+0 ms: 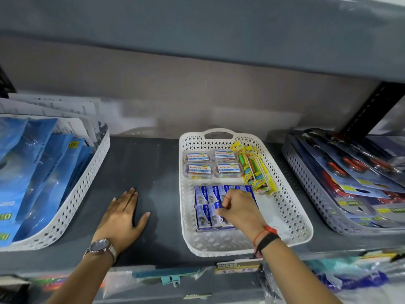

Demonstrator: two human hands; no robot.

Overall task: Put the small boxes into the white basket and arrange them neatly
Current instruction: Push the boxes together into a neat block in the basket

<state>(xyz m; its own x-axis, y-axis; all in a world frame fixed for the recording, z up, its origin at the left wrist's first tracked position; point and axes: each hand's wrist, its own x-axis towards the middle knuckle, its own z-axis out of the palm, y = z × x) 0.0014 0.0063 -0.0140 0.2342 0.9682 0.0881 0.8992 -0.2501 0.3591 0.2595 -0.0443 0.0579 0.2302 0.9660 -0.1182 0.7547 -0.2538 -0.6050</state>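
We look down at a grey shelf (pixel 153 172) w/ 3 perforated trays on it. The white basket (pixel 291 207) sits in the middle, handle at the far end. Inside it, near the front-left, the small boxes (pixel 205 195) lie flat in 2 rows, blue-and-white, packed edge to edge; we count approx. 4 in the far row, the near row is partly hidden by the hand so the count there is unclear.

Our right hand (pixel 240 210) is inside the basket, over the near row. Its fingers are curled and pinch 1 small blue box (pixel 217 205) between thumb and forefinger, tilted up a bit against its neighbours. A red thread and a black band sit on that wrist.

Our left hand (pixel 122 212) lies flat on the bare shelf, left of the basket, palm down, fingers spread and holding nothing. A wristwatch (pixel 99 246) is on that wrist.

Further back in the basket, 4 clear tubs (pixel 211 164) w/ white labels stand 2 by 2, touching. To their right, yellow-green packs (pixel 256 170) lean against the basket's right wall.

A white tray (pixel 72 207) at left holds blue packets (pixel 32 172) and paper sheets. A grey tray (pixel 306 187) at right holds carded scissors (pixel 350 167) w/ red handles, overlapping.
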